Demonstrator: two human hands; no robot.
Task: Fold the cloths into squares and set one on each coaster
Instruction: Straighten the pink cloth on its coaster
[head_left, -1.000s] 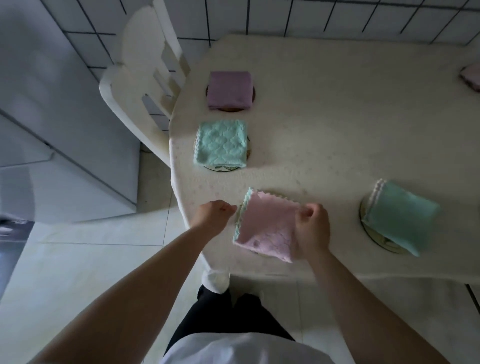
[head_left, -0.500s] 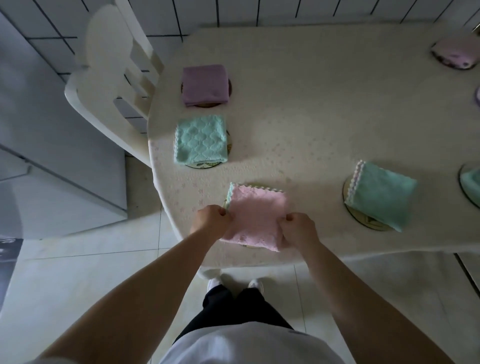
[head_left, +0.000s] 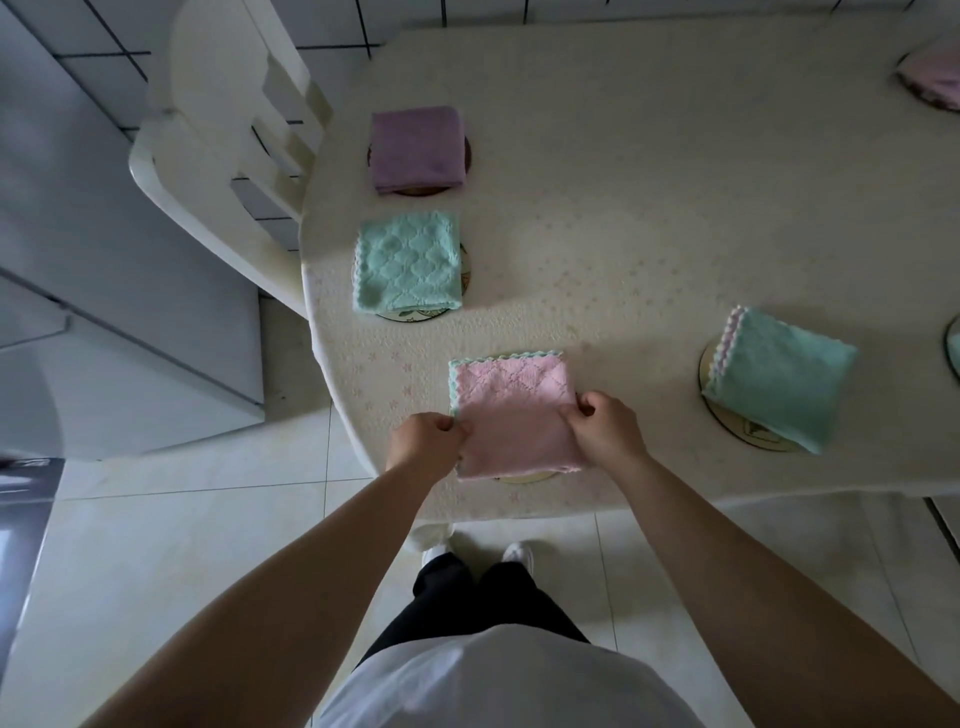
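Right now I have both hands on the pink cloth (head_left: 511, 415), which lies folded square at the near edge of the tabletop (head_left: 649, 218). My left hand (head_left: 427, 441) pinches its left edge with a narrow grip, thumb and curled fingers closed on the fabric. My right hand (head_left: 605, 427) does the same on the right edge, fingers bent round the cloth. The cloth sits over a coaster (head_left: 524, 476), of which only a pale sliver shows under the near hem.

Further along the left side, a mint cloth (head_left: 408, 262) rests folded on its own coaster, and beyond it a purple cloth (head_left: 416, 148) covers another, with a dark rim peeking out at the sides. To my right, well apart from the pink one, a teal cloth (head_left: 779, 379) lies tilted on a round coaster (head_left: 727, 423), its scalloped edge turned toward the left. At the far right corner, another pink cloth (head_left: 935, 73) sits on a dark coaster, cut off by the frame. A further coaster at the right edge is too cropped for me to tell what it carries.

A white chair (head_left: 228, 156) stands pushed against the tabletop's left side, over a tiled floor (head_left: 156, 545).
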